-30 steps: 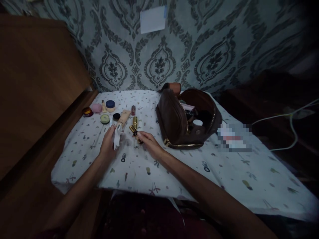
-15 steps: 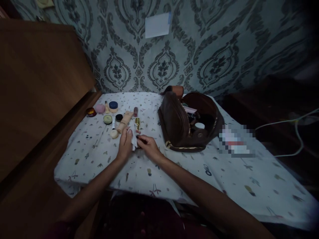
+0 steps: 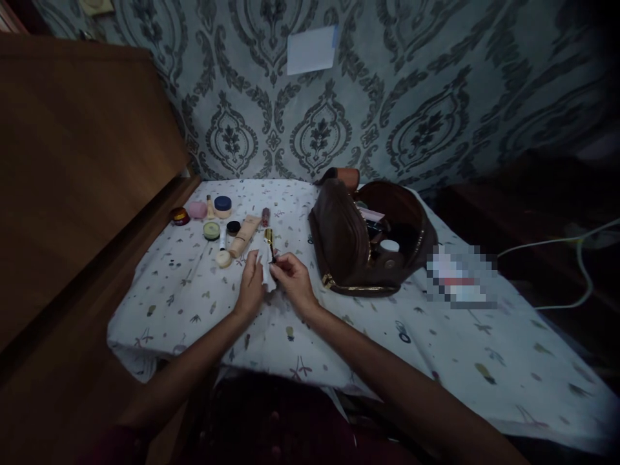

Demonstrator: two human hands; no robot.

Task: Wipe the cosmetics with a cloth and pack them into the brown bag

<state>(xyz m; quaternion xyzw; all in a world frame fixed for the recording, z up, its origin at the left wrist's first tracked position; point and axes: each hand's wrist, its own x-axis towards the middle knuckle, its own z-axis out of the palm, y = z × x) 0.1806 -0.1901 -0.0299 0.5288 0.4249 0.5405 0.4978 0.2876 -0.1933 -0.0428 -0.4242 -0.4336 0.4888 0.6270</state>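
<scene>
My left hand (image 3: 250, 287) is closed on a crumpled white tissue (image 3: 268, 279) above the table's near half. Close on its right, my right hand (image 3: 293, 279) pinches a small dark item (image 3: 273, 261) at the tissue's edge; its kind does not show. Just beyond the fingers is a gold tube (image 3: 269, 237). A beige squeeze tube (image 3: 245, 236) lies to the left of it, and a small dark-pink tube (image 3: 266, 217) lies farther back. The round cream-coloured pot (image 3: 223, 259) is nearest to my left hand.
Several jars stand at the back left, among them a blue-lidded jar (image 3: 223, 206), a green-topped jar (image 3: 211, 231) and an amber jar (image 3: 179, 216). An unzipped brown bag (image 3: 339, 239) holds cosmetics on the right. A wooden cabinet (image 3: 87, 155) borders the table's left side.
Both hands have shifted slightly to the right. My right hand's fingers have risen a little, and more of the dark item shows beside the tissue.
</scene>
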